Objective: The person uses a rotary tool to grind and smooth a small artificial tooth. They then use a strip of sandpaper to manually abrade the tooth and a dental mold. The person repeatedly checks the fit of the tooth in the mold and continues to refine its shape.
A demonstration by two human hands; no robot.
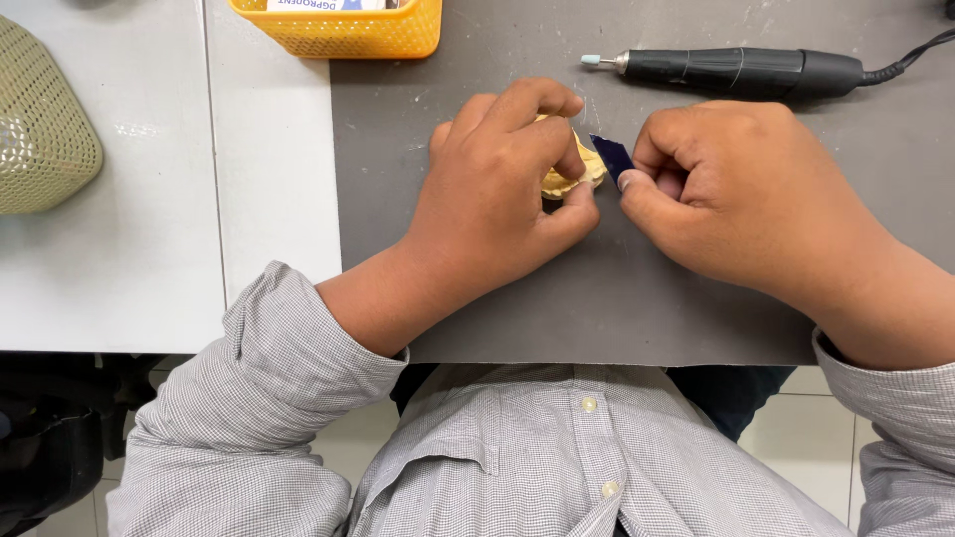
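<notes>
1. Left hand [497, 189]: fingers curled and pinched around a small pale-yellow plaster-like cast [575, 171], which is held just above the dark grey mat [617, 298], near its middle.
2. Right hand [736, 194]: thumb and forefinger pressed together on a small dark-blue strip [611, 155], whose free end touches the cast's right side.
3. Both hands rest on the mat, close together, with the strip between them.
4. Black cylindrical rotary handpiece [741, 70]: lies on the mat beyond the right hand, its pale-blue tip pointing left and its cable leading off right.
5. Yellow perforated plastic basket [343, 35]: at the far edge, beyond the left hand.
6. Olive-green perforated basket [40, 124]: far left, on the white tabletop [149, 278].
</notes>
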